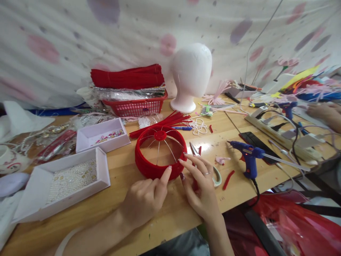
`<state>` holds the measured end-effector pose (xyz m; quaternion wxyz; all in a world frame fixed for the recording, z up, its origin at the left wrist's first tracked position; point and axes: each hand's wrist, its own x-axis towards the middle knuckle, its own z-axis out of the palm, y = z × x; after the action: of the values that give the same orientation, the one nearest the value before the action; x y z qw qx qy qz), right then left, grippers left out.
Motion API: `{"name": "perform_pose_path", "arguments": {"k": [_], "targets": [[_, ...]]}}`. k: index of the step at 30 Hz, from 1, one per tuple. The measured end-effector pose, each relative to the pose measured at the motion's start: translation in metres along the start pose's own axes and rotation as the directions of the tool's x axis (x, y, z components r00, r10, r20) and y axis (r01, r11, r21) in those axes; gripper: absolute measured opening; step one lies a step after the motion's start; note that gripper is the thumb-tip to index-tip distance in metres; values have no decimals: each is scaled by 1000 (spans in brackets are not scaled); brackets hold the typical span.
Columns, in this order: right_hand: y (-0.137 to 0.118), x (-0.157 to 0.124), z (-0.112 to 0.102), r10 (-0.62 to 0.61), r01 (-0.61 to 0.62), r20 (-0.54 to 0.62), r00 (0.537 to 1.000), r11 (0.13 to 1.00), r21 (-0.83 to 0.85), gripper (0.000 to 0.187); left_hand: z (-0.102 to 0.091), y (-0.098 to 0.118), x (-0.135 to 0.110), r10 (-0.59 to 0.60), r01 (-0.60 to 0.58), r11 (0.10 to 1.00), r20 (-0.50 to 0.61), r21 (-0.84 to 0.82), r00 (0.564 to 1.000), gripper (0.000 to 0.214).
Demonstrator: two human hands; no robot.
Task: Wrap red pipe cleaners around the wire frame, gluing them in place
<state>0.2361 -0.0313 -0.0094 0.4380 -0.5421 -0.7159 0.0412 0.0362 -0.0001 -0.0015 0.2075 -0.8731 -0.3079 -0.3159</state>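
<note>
A round red wire frame (144, 170), its band covered in fuzzy red strips, sits on the table; thin bare wires run from the band to a small red disc (160, 135). My left hand (145, 199) is at its front, index fingertip on the rim and the other fingers curled, their tips hidden. On the band's right side, my right hand (198, 185) has its fingers over the rim and its thumb low on the outer wall. Scissors (217, 176) with pale green handles lie partly under my right hand. A short red strip piece (228, 179) is to the right.
Behind the frame are red fuzzy stems (170, 119), a red basket (135, 107) and a white foam head (191, 74). Bead boxes (103, 177) stand left. A blue glue gun (249, 156), phone (257, 144) and power strip (279, 135) lie right, near another person's hand (325, 113).
</note>
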Motion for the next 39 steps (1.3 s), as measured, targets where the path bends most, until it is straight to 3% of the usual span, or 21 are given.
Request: {"name": "perform_pose_path", "arguments": {"k": [11, 25, 32, 35, 39], "targets": [[1, -2, 1, -8, 8, 9, 1000, 1000, -14, 43, -1, 0, 1, 6, -6, 1000, -2, -6, 1000, 31], [2, -1, 2, -24, 24, 1, 1000, 999, -24, 49, 2, -1, 0, -21, 21, 999, -1, 34, 1000, 40], [1, 1, 4, -17, 17, 7, 1000, 1000, -1, 48, 1, -1, 4, -28, 28, 1000, 5, 1, 1000, 33], [2, 4, 3, -51, 54, -97, 994, 998, 33, 44, -3, -2, 7, -8, 8, 1000, -13, -24, 1000, 33], [6, 3, 1, -78, 110, -323, 943, 991, 82, 27, -13, -4, 11, 92, -93, 993, -18, -75, 996, 27]]}}
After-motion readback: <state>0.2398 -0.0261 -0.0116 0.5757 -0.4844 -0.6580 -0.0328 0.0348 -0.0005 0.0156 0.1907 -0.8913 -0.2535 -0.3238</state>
